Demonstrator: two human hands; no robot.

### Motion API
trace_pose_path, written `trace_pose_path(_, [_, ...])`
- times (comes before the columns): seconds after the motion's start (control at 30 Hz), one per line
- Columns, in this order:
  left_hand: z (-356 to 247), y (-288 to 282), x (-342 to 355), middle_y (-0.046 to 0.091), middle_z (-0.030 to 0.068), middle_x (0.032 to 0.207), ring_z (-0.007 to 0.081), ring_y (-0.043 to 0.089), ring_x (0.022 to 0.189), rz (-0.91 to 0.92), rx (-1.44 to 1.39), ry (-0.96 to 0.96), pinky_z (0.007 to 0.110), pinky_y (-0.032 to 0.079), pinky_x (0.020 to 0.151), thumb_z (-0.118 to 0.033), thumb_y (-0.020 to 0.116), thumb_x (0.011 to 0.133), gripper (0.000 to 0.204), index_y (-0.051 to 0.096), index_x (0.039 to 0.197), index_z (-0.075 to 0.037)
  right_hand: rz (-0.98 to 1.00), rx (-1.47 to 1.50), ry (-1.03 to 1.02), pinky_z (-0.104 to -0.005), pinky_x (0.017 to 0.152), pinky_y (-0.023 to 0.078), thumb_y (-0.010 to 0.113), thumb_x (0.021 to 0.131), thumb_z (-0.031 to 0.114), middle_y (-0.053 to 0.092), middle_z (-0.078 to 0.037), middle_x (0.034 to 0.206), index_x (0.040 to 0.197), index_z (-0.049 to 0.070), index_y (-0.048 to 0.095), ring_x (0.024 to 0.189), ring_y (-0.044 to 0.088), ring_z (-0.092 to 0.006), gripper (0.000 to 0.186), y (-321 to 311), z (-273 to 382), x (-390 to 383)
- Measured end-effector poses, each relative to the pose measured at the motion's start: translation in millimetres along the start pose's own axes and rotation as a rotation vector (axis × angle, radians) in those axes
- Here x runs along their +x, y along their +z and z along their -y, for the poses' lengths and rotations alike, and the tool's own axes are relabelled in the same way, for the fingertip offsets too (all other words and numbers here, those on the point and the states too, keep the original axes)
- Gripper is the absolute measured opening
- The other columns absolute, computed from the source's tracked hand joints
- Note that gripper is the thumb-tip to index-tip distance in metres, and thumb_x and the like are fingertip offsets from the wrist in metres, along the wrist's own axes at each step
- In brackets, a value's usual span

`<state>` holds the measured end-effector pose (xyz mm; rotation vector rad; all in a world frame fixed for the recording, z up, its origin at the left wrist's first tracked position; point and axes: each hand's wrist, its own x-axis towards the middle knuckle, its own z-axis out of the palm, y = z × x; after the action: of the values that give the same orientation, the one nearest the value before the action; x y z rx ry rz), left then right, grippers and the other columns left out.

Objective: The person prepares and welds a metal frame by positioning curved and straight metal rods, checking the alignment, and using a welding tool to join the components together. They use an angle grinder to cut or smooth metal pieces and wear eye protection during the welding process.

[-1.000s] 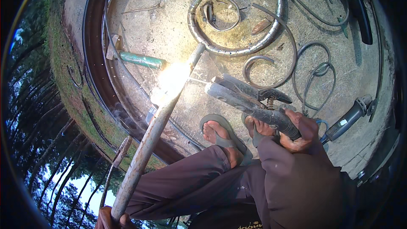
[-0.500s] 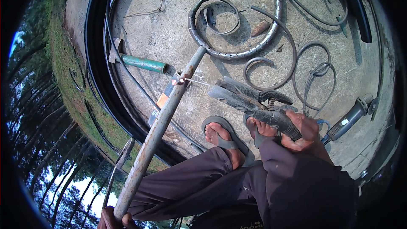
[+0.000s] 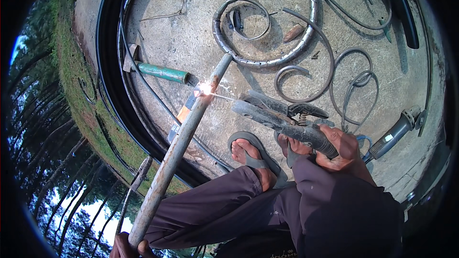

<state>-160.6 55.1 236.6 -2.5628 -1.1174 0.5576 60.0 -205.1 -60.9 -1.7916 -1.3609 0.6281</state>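
My left hand [image 3: 124, 247], low at the left, is wrapped round the near end of a long grey metal pipe [image 3: 165, 172]. The pipe slants up to the right, with rusty patches toward its far end. My right hand [image 3: 342, 148] grips the dark, worn handle of a welding electrode holder [image 3: 282, 125], its spring showing beside the lever. From the holder's jaws a thin welding electrode [image 3: 223, 97] reaches left to the pipe. A bright white-orange glow with sparks [image 3: 205, 89] covers the electrode's tip, hiding the exact contact.
A hammer with a green handle [image 3: 162, 72] lies left of the pipe. Curled metal strips and a segmented metal ring [image 3: 313, 5] lie on the concrete beyond. An angle grinder [image 3: 392, 134] rests at right. A large black hoop [image 3: 103, 62] curves along the left, near my sandalled feet.
The small glint at the electrode's tip has grown into a bright arc with sparks. The electrode holder has shifted slightly left. My left hand and the pipe look nearly still.
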Motion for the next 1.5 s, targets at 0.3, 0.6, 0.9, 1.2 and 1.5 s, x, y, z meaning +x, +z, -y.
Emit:
trace_pose_path(0.3, [-3, -1, 1, 0.04, 0.0085, 0.045, 0.0277, 0.04, 0.034, -0.006, -0.032, -0.045, 0.039, 0.028, 0.036, -0.053, 0.052, 0.098, 0.048, 0.062, 0.077, -0.011, -0.129, 0.011, 0.073, -0.0358, 0.06, 0.056, 0.067, 0.075, 0.01, 0.068, -0.023, 0.09, 0.108, -0.015, 0.062, 0.069, 0.071, -0.0327, 0.041, -1, 5, 6])
trace_pose_path(0.6, [0, 0, -1, 0.038, 0.008, 0.044, 0.0268, 0.039, 0.034, 0.009, -0.024, -0.035, 0.039, 0.027, 0.036, -0.053, 0.051, 0.098, 0.049, 0.059, 0.074, -0.011, -0.051, 0.041, 0.095, -0.0364, 0.058, 0.057, 0.069, 0.07, 0.001, 0.068, -0.025, 0.095, 0.12, -0.013, 0.055, 0.071, 0.071, -0.0322, 0.054, -1, 6, 5])
trace_pose_path(0.9, [-2, 0, 3, 0.036, 0.0059, 0.043, 0.0233, 0.036, 0.031, -0.01, 0.024, -0.013, 0.037, 0.025, 0.035, -0.055, 0.05, 0.099, 0.051, 0.058, 0.072, -0.012, -0.014, -0.024, 0.008, -0.0364, 0.054, 0.056, 0.07, 0.067, -0.004, 0.066, -0.027, 0.106, 0.14, -0.004, 0.031, 0.068, 0.069, -0.0316, 0.083, -1, 1, 0])
trace_pose_path(1.2, [1, -3, 2, 0.044, 0.0133, 0.053, 0.0327, 0.046, 0.041, 0.041, -0.109, -0.032, 0.04, 0.034, 0.041, -0.039, 0.061, 0.095, 0.04, 0.054, 0.074, -0.007, -0.135, 0.345, 0.453, -0.0297, 0.063, 0.053, 0.071, 0.075, 0.0, 0.066, -0.011, 0.086, 0.124, -0.009, 0.051, 0.068, 0.066, -0.016, 0.054, -6, 4, 10])
trace_pose_path(1.5, [23, 1, 14, 0.042, 0.0164, 0.062, 0.0383, 0.046, 0.052, -0.049, -0.1, 0.041, 0.046, 0.032, 0.051, -0.026, 0.058, 0.088, 0.031, 0.047, 0.08, 0.001, -0.456, 0.98, 0.829, -0.0258, 0.046, 0.047, 0.069, 0.083, 0.017, 0.057, -0.005, 0.068, 0.117, -0.005, 0.051, 0.051, 0.056, -0.0117, 0.044, -3, -36, 28])
